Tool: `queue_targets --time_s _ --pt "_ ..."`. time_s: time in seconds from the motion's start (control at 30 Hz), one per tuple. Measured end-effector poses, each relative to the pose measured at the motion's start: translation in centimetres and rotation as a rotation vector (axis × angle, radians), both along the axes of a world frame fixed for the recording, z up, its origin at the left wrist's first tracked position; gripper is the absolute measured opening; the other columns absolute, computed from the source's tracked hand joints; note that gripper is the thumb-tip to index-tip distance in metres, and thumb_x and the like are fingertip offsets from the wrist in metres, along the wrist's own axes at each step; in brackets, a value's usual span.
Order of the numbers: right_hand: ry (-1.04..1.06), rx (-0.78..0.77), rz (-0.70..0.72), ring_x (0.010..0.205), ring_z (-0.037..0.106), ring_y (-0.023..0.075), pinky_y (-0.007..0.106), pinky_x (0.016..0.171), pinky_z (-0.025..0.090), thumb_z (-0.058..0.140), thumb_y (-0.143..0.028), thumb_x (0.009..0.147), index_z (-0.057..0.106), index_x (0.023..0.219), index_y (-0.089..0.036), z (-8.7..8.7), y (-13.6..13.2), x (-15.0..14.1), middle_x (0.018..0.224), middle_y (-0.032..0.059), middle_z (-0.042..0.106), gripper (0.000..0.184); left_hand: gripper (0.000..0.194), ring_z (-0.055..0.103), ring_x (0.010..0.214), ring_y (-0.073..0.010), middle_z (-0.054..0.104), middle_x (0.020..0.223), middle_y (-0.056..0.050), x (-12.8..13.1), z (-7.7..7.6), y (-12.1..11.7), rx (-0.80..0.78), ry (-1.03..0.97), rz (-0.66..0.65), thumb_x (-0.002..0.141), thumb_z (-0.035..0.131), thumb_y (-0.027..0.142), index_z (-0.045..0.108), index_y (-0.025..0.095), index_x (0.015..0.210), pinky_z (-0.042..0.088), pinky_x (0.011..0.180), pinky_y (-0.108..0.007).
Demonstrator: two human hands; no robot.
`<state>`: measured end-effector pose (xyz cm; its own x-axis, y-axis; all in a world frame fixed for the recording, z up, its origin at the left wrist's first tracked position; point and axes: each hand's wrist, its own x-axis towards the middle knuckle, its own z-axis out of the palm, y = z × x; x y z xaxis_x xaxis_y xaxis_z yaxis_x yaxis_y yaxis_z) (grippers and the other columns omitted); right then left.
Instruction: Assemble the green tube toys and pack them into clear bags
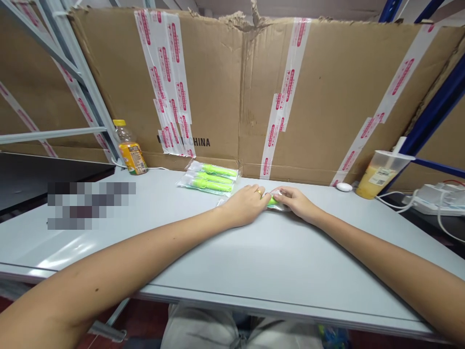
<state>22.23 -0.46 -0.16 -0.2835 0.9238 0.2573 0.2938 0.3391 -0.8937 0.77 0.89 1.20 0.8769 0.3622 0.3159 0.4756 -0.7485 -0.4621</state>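
Observation:
Between my hands is a clear plastic bag (282, 207) with a bright green item (272, 200) inside, low over the table. My left hand (247, 204) is closed on the bag's left part and covers most of the item. On the right end, my right hand (295, 202) pinches the plastic between thumb and fingers. The kind of item is hidden by my hands. Just behind my left hand lie several packaged long green items (212, 183) with narrow handle-like ends, in clear bags beside one another.
On the pale grey table (254, 261), a yellow-capped bottle (132, 157) stands back left. Back right are a lidded drink cup (378, 174), a small white oval object (344, 187) and a power strip (441, 199) with cables. A taped cardboard sheet (218, 87) walls the back. A blurred patch covers something at left.

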Motion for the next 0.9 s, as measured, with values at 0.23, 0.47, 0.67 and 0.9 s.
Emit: queue_targets --time_s 0.23,0.47,0.67,0.9 --pt "0.086 -0.063 -0.166 0.072 0.056 0.0166 0.028 0.066 0.040 0.072 -0.052 0.070 0.064 0.085 -0.018 0.0 1.1 1.6 0.080 0.0021 0.067 0.037 0.037 0.060 0.098 -0.0275 0.061 0.107 -0.014 -1.1 0.3 1.0 -0.121 -0.085 0.095 0.098 0.045 0.043 0.053 0.014 0.120 0.044 0.081 -0.038" --pt "0.074 -0.084 -0.276 0.057 0.042 0.0115 0.027 0.054 0.027 0.073 -0.048 0.069 0.064 0.079 -0.019 -0.9 3.2 5.5 0.067 -0.0024 0.056 0.032 0.032 0.061 0.097 -0.0275 0.064 0.105 -0.014 -1.4 0.2 1.3 -0.129 -0.066 0.098 0.098 0.044 0.040 0.056 0.015 0.113 0.044 0.083 -0.039" --pt "-0.025 -0.039 -0.319 0.056 0.037 0.0106 0.027 0.054 0.025 0.070 -0.051 0.072 0.061 0.073 -0.019 -0.6 2.8 5.0 0.061 -0.0044 0.049 0.034 0.037 0.062 0.097 -0.0281 0.066 0.102 -0.015 -1.4 0.4 1.2 -0.100 -0.063 0.113 0.100 0.038 0.042 0.060 0.014 0.109 0.043 0.083 -0.040" --pt "0.005 -0.077 -0.353 0.054 0.035 0.0103 0.027 0.052 0.023 0.075 -0.057 0.063 0.064 0.077 -0.018 -0.5 3.2 5.4 0.063 -0.0023 0.053 0.044 0.037 0.062 0.096 -0.0289 0.068 0.101 -0.016 -1.6 0.5 1.5 -0.101 -0.083 0.115 0.100 0.039 0.041 0.063 0.013 0.108 0.043 0.082 -0.041"
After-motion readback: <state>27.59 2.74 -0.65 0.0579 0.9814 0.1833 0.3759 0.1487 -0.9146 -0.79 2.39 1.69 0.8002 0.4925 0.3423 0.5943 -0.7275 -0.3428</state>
